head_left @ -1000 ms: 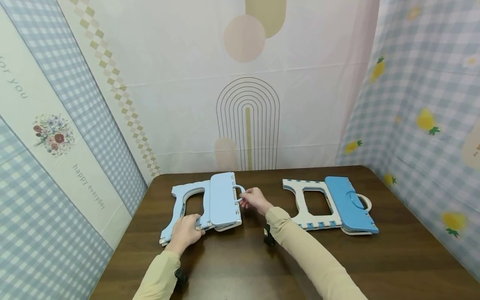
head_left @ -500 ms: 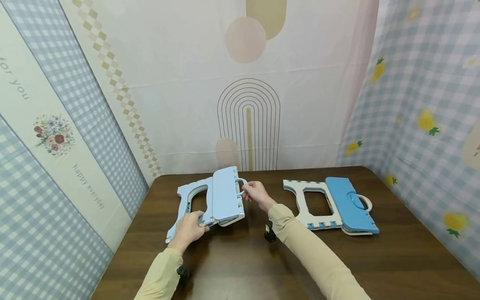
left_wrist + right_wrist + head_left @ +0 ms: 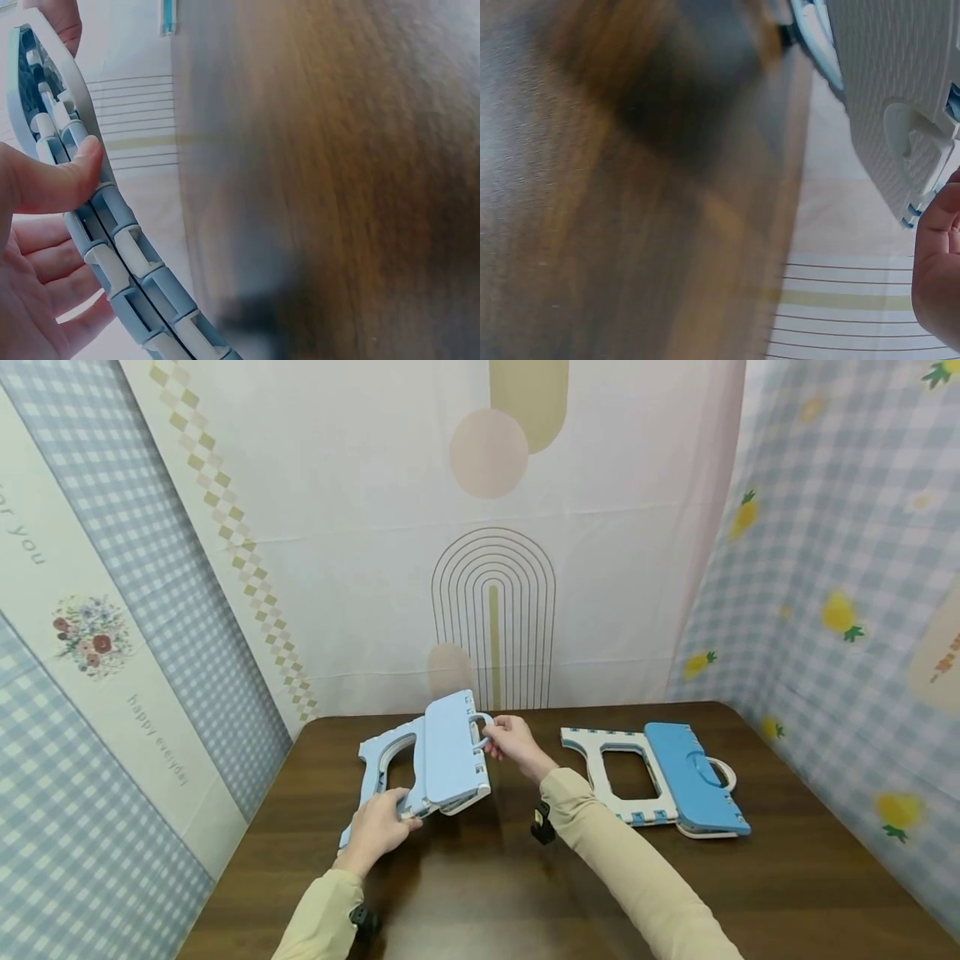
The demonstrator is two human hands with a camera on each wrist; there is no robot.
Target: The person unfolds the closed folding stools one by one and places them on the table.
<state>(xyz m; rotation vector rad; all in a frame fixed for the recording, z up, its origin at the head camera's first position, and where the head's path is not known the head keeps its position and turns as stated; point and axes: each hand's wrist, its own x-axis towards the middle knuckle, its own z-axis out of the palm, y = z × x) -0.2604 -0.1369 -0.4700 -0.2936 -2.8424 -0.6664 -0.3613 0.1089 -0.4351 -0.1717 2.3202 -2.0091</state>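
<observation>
A folded light-blue step stool [image 3: 452,747] is tilted up off the table at the left, its handle side raised. My left hand [image 3: 381,823] grips its near edge by the leg frame; in the left wrist view the thumb [image 3: 64,180] presses on the hinged edge and the fingers lie behind it. With curled fingers my right hand [image 3: 515,745] holds the stool's loop handle [image 3: 481,727]. From the right wrist view, a pale textured panel [image 3: 900,82] of the stool shows, with the right hand [image 3: 939,262] at its edge.
To the right, a second folded stool [image 3: 693,777], blue and white, lies flat on the brown wooden table [image 3: 480,893]. Patterned cloth [image 3: 360,577] hangs behind the table and along both sides.
Both hands have lifted the light-blue stool from lying flat into a tilt, with its handle side rising. The second stool has stayed in place; the head view has shifted slightly.
</observation>
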